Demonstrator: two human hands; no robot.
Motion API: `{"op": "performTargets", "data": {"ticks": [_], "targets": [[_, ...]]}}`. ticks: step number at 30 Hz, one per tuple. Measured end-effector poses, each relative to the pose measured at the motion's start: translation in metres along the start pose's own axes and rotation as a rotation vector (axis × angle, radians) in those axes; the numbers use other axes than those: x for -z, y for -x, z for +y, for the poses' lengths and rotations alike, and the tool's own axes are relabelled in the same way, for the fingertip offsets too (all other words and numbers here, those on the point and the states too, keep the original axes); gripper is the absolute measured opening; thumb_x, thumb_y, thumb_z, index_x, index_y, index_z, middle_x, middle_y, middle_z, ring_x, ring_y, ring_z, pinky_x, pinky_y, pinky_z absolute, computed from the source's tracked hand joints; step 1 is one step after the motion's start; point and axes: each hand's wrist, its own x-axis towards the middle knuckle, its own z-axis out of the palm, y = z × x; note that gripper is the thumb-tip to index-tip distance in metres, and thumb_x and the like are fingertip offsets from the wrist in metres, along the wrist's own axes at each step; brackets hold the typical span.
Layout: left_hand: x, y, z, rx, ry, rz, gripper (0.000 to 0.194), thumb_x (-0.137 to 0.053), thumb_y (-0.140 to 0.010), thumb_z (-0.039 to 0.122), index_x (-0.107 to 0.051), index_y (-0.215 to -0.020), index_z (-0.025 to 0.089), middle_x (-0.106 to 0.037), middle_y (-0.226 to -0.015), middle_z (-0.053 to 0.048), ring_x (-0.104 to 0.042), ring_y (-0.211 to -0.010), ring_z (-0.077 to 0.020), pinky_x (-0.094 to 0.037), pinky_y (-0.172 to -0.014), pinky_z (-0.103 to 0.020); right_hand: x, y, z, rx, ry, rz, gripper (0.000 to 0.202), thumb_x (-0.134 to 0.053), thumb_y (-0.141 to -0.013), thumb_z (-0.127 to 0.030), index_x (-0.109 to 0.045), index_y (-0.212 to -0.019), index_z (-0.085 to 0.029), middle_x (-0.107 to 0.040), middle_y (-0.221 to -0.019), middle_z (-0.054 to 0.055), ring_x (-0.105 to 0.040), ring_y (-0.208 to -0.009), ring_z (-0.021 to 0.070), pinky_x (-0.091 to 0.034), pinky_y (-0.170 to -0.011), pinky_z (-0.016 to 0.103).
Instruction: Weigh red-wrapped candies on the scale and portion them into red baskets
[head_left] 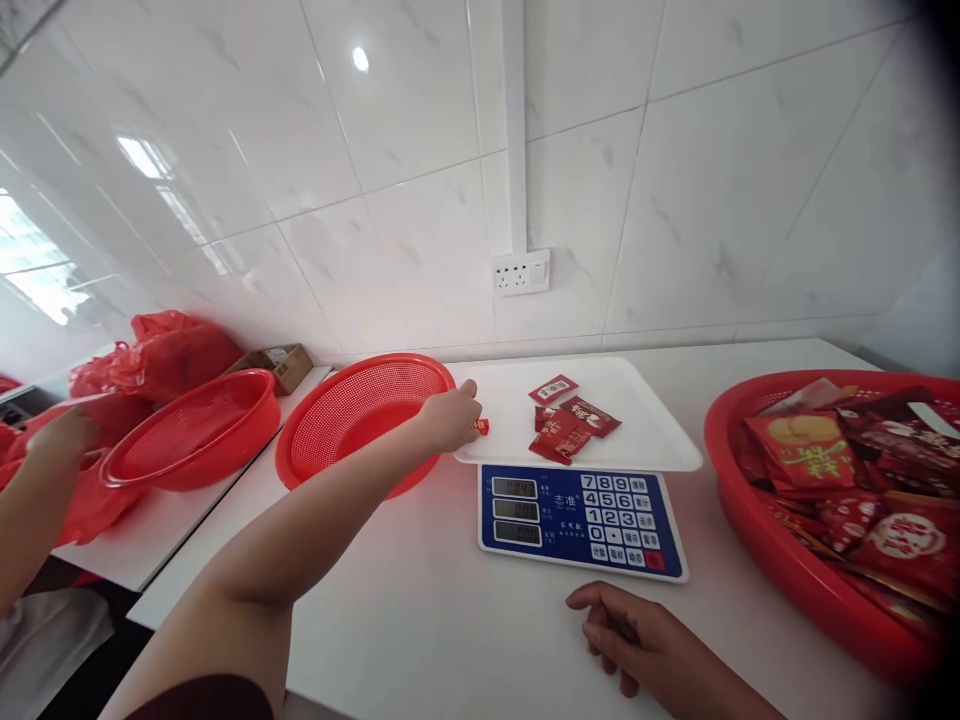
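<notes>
Single head-worn camera, looking forward and slightly down over white counter (420, 610), scale (581, 520) close at centre, tiled wall (420, 130) filling upper half behind.

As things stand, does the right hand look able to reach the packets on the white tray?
Probably yes: the right hand looks empty, and only the low scale panel lies between it and the uncovered packets.

"志准" is printed on the blue panel (571, 560) of the scale; digits 0 to 9 are shown on the keypad (619, 517) at its right. Lettering on the red packets (564, 437) behind it is too small to be read.
</notes>
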Motion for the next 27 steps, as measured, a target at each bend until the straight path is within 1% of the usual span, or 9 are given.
{"op": "performTargets", "data": {"ticks": [5, 9, 11, 13, 17, 19, 23, 25, 27], "targets": [[0.018, 0.023, -0.043, 0.138, 0.035, 0.165, 0.024, -0.047, -0.081, 0.033, -0.061, -0.095, 0.02, -0.048, -0.122, -0.008, -0.062, -0.078, -0.0205, -0.044, -0.057, -0.03, -0.001, 0.001, 0.0, -0.016, 0.007, 0.005, 0.039, -0.055, -0.073, -0.05, -0.058, -0.097, -0.019, -0.049, -0.068, -0.002, -0.05, -0.062, 0.0133, -0.044, -0.053, 0.024], [0.014, 0.041, -0.077, 0.24, 0.158, 0.091, 0.048, -0.057, -0.073, 0.05, -0.054, -0.114, 0.024, -0.039, -0.137, -0.009, -0.063, -0.087, -0.024, -0.048, -0.066, -0.032, -0.005, 0.0, 0.003, -0.021, -0.003, 0.063, 0.036, -0.057, -0.071, -0.048, -0.059, -0.094, -0.021, -0.049, -0.066, -0.002, -0.05, -0.06, 0.0135, -0.042, -0.05, 0.023], [0.008, 0.043, -0.086, 0.239, 0.197, 0.092, 0.062, -0.054, -0.074, 0.055, -0.044, -0.128, 0.027, -0.03, -0.146, -0.009, -0.057, -0.107, -0.0289, -0.047, -0.08, -0.036, -0.007, 0.0, 0.004, -0.021, -0.009, 0.086, 0.035, -0.057, -0.071, -0.048, -0.06, -0.093, -0.021, -0.049, -0.065, -0.002, -0.049, -0.06, 0.0136, -0.041, -0.049, 0.023], [0.005, 0.039, -0.093, 0.245, 0.236, 0.156, 0.063, -0.046, -0.08, 0.057, -0.035, -0.135, 0.029, -0.027, -0.149, -0.007, -0.044, -0.123, -0.0298, -0.041, -0.093, -0.038, -0.007, 0.0, 0.005, -0.018, -0.014, 0.092, 0.036, -0.058, -0.07, -0.049, -0.061, -0.093, -0.021, -0.049, -0.065, -0.002, -0.049, -0.059, 0.0136, -0.041, -0.049, 0.024], [0.01, 0.032, -0.1, 0.379, 0.292, 0.262, 0.064, -0.033, -0.086, 0.057, -0.03, -0.139, 0.021, -0.029, -0.148, -0.014, -0.032, -0.132, -0.0328, -0.032, -0.1, -0.044, -0.004, 0.0, 0.004, 0.001, -0.018, 0.056, 0.038, -0.059, -0.07, -0.048, -0.06, -0.096, -0.02, -0.051, -0.067, -0.001, -0.05, -0.061, 0.014, -0.043, -0.05, 0.024], [0.009, 0.037, -0.096, 0.333, 0.326, 0.166, 0.07, -0.036, -0.083, 0.061, -0.027, -0.141, 0.024, -0.033, -0.146, -0.014, -0.035, -0.13, -0.0336, -0.035, -0.097, -0.044, -0.004, 0.0, 0.004, 0.004, -0.021, 0.041, 0.039, -0.059, -0.071, -0.049, -0.06, -0.097, -0.02, -0.052, -0.068, -0.001, -0.051, -0.061, 0.0138, -0.043, -0.051, 0.024], [-0.004, 0.057, -0.076, 0.081, 0.403, -0.209, 0.092, -0.058, -0.068, 0.063, -0.014, -0.143, 0.035, -0.045, -0.14, -0.009, -0.051, -0.118, -0.0319, -0.043, -0.087, -0.038, -0.005, -0.001, 0.009, 0.018, -0.026, 0.094, 0.039, -0.057, -0.072, -0.049, -0.059, -0.097, -0.019, -0.049, -0.066, -0.001, -0.049, -0.059, 0.0131, -0.042, -0.049, 0.023], [-0.012, 0.064, -0.072, 0.1, 0.421, -0.25, 0.097, -0.061, -0.066, 0.061, -0.012, -0.144, 0.033, -0.051, -0.134, -0.011, -0.056, -0.111, -0.0312, -0.045, -0.082, -0.037, -0.006, -0.002, 0.011, 0.01, -0.018, 0.094, 0.039, -0.057, -0.072, -0.049, -0.059, -0.097, -0.02, -0.049, -0.066, -0.002, -0.049, -0.059, 0.0131, -0.041, -0.048, 0.023], [-0.017, 0.067, -0.074, 0.148, 0.444, -0.209, 0.094, -0.06, -0.07, 0.055, -0.009, -0.145, 0.031, -0.056, -0.128, -0.011, -0.058, -0.108, -0.029, -0.046, -0.08, -0.036, -0.006, -0.002, 0.012, 0.005, -0.016, 0.087, 0.038, -0.057, -0.072, -0.049, -0.059, -0.097, -0.02, -0.049, -0.065, -0.002, -0.049, -0.059, 0.0131, -0.041, -0.048, 0.023]]}}
